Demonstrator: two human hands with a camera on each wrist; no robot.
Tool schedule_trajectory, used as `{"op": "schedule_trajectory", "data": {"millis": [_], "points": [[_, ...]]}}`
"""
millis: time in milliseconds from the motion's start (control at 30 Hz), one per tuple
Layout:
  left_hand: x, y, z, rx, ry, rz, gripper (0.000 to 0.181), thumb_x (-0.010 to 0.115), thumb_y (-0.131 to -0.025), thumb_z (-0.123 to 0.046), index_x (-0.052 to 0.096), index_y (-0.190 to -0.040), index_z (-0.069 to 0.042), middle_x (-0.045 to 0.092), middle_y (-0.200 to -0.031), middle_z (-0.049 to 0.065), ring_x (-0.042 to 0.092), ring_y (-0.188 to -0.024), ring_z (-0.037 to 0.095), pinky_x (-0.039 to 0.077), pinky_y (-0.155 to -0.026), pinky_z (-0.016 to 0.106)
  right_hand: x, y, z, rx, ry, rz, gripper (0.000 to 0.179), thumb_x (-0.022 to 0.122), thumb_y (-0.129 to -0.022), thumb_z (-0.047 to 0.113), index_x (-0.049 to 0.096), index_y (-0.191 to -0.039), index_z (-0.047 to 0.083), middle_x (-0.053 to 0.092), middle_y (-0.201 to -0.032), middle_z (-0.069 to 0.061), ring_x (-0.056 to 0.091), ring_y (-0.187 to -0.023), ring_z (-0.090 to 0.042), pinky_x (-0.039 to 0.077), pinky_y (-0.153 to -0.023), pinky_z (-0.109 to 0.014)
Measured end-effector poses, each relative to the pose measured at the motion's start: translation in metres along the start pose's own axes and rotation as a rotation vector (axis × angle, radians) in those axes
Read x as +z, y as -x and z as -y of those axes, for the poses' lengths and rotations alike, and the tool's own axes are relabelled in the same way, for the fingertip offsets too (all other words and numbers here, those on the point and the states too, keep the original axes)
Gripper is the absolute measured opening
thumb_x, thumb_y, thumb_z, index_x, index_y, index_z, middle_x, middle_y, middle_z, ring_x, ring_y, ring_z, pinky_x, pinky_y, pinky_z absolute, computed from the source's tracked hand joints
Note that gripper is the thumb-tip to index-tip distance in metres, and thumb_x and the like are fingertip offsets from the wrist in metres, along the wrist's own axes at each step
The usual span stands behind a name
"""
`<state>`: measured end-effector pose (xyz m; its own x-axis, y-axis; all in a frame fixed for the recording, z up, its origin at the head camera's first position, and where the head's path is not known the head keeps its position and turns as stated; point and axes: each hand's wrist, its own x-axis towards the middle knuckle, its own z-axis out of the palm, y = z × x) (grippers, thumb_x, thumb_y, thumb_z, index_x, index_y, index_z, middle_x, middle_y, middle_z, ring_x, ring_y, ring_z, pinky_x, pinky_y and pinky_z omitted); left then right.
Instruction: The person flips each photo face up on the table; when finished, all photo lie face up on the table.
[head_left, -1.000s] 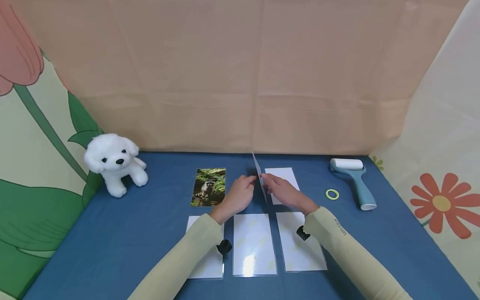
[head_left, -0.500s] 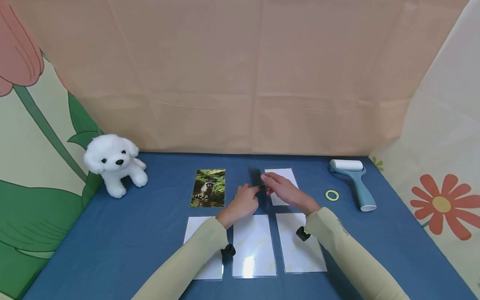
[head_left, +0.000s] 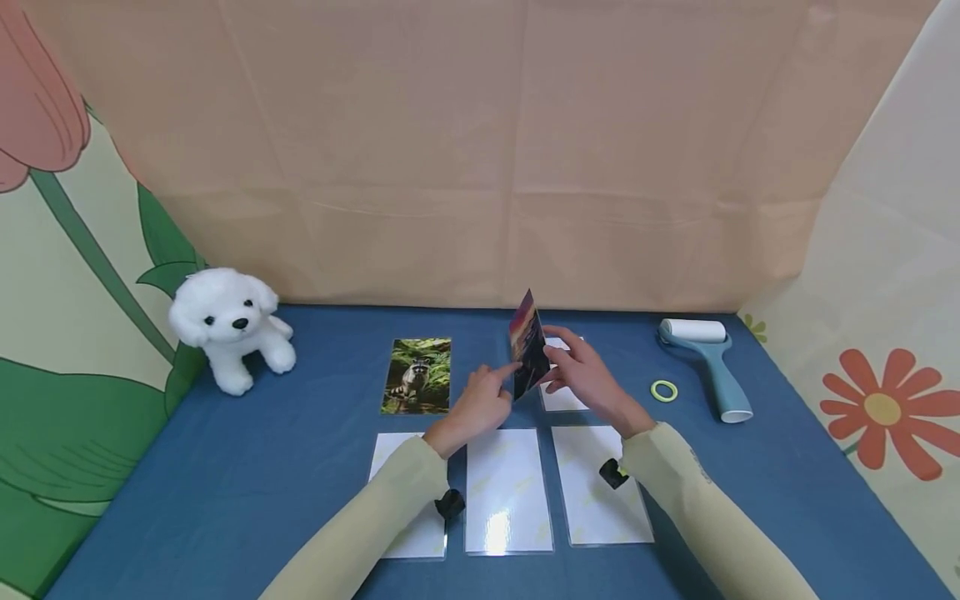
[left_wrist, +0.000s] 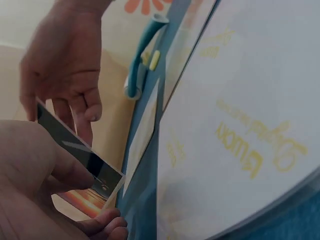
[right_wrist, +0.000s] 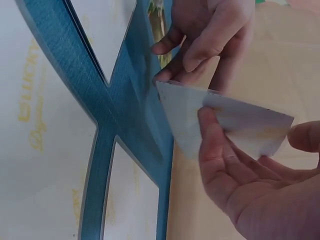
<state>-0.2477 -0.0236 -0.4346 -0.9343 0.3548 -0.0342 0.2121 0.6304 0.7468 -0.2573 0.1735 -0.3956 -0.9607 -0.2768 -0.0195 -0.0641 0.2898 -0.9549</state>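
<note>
A photo card (head_left: 528, 346) with a pink and orange sky over a dark lower part stands tilted above the table. My right hand (head_left: 588, 379) holds its right side, thumb at one edge and fingers spread against the white back (right_wrist: 240, 117). My left hand (head_left: 480, 404) is at the lower left corner, index finger extended onto the picture side in the head view. In the left wrist view, my left hand's digits overlap the dark face and lower corner, the others curled below. Behind the card lies a white sheet (head_left: 562, 402), partly covered by my right hand.
A raccoon photo (head_left: 416, 375) lies left of my hands. In front are several white sheets (head_left: 508, 492), partly under my forearms. A white plush dog (head_left: 232, 329) sits at the left. A blue-handled roller (head_left: 708, 358) and a yellow-green ring (head_left: 663, 390) lie at the right.
The card, seen edge-on before, has turned so that its picture side shows. My right hand has shifted slightly right and its fingers have spread; the left has stayed near the card.
</note>
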Motion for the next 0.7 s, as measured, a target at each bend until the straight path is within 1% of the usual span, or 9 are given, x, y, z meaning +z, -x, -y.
{"op": "schedule_trajectory", "data": {"millis": [67,100,167,233,300,400,533,633,700], "points": [[-0.004,0.002,0.0,-0.008,0.039,0.002,0.057,0.046,-0.098,-0.001,0.047,-0.153,-0.015,0.051,-0.116,0.017,0.045,-0.097,0.027,0.041,-0.086,0.044,0.0,0.002,0.0,-0.019,-0.009,-0.016,0.048,0.043,-0.11,0.023,0.035,-0.156,0.01,0.057,-0.135,-0.027,0.068,-0.097,-0.047,0.056,-0.084,-0.051],[-0.006,0.003,0.001,-0.005,0.058,0.003,0.057,0.046,-0.098,-0.001,0.046,-0.154,-0.014,0.053,-0.114,0.018,0.047,-0.092,0.027,0.043,-0.083,0.043,0.0,0.003,0.0,-0.03,-0.015,-0.022,0.047,0.044,-0.11,0.021,0.036,-0.155,0.01,0.057,-0.134,-0.028,0.068,-0.097,-0.048,0.056,-0.084,-0.052],[-0.009,0.005,0.002,-0.006,0.093,0.006,0.057,0.045,-0.099,-0.002,0.044,-0.155,-0.016,0.056,-0.104,0.025,0.049,-0.077,0.026,0.043,-0.07,0.04,0.0,0.004,0.0,-0.055,-0.041,-0.032,0.047,0.045,-0.11,0.019,0.037,-0.154,0.009,0.059,-0.132,-0.029,0.067,-0.095,-0.05,0.056,-0.084,-0.053],[-0.013,0.006,0.003,0.0,0.108,-0.008,0.056,0.045,-0.1,-0.003,0.045,-0.154,-0.016,0.057,-0.1,0.021,0.045,-0.065,0.023,0.041,-0.061,0.036,0.0,0.004,-0.001,-0.074,-0.067,-0.04,0.046,0.047,-0.109,0.017,0.038,-0.153,0.008,0.06,-0.129,-0.03,0.066,-0.095,-0.052,0.056,-0.083,-0.053],[-0.016,0.007,0.003,0.005,0.11,-0.029,0.054,0.046,-0.1,-0.005,0.046,-0.153,-0.015,0.058,-0.099,0.018,0.044,-0.061,0.022,0.04,-0.058,0.035,0.001,0.004,-0.002,-0.088,-0.095,-0.049,0.045,0.048,-0.109,0.016,0.04,-0.152,0.008,0.061,-0.128,-0.03,0.067,-0.095,-0.052,0.057,-0.082,-0.052],[-0.02,0.007,0.003,0.008,0.104,-0.076,0.053,0.05,-0.099,-0.007,0.047,-0.152,-0.011,0.054,-0.114,0.009,0.048,-0.076,0.02,0.043,-0.069,0.035,0.003,0.004,-0.004,-0.1,-0.096,-0.076,0.045,0.05,-0.108,0.014,0.041,-0.152,0.009,0.062,-0.127,-0.028,0.07,-0.093,-0.044,0.058,-0.079,-0.046],[-0.027,0.008,0.003,-0.026,0.104,-0.11,0.06,0.058,-0.097,-0.01,0.04,-0.153,-0.003,0.054,-0.122,0.01,0.054,-0.099,0.023,0.047,-0.083,0.04,0.007,0.004,-0.005,-0.108,-0.082,-0.115,0.044,0.05,-0.107,0.009,0.043,-0.151,0.012,0.065,-0.124,-0.025,0.071,-0.092,-0.036,0.06,-0.074,-0.04],[-0.031,0.009,0.003,-0.049,0.077,-0.135,0.069,0.067,-0.094,-0.012,0.037,-0.154,0.002,0.055,-0.127,0.011,0.057,-0.111,0.026,0.05,-0.093,0.042,0.009,0.004,-0.005,-0.111,-0.079,-0.129,0.045,0.05,-0.106,0.004,0.043,-0.15,0.011,0.066,-0.122,-0.025,0.071,-0.092,-0.036,0.06,-0.073,-0.043],[-0.033,0.01,0.002,-0.054,0.058,-0.151,0.073,0.072,-0.092,-0.014,0.036,-0.154,0.004,0.055,-0.129,0.012,0.057,-0.117,0.029,0.051,-0.095,0.044,0.011,0.003,-0.006,-0.107,-0.076,-0.141,0.046,0.05,-0.105,0.002,0.043,-0.15,0.011,0.066,-0.122,-0.024,0.071,-0.092,-0.035,0.059,-0.074,-0.045]]}}
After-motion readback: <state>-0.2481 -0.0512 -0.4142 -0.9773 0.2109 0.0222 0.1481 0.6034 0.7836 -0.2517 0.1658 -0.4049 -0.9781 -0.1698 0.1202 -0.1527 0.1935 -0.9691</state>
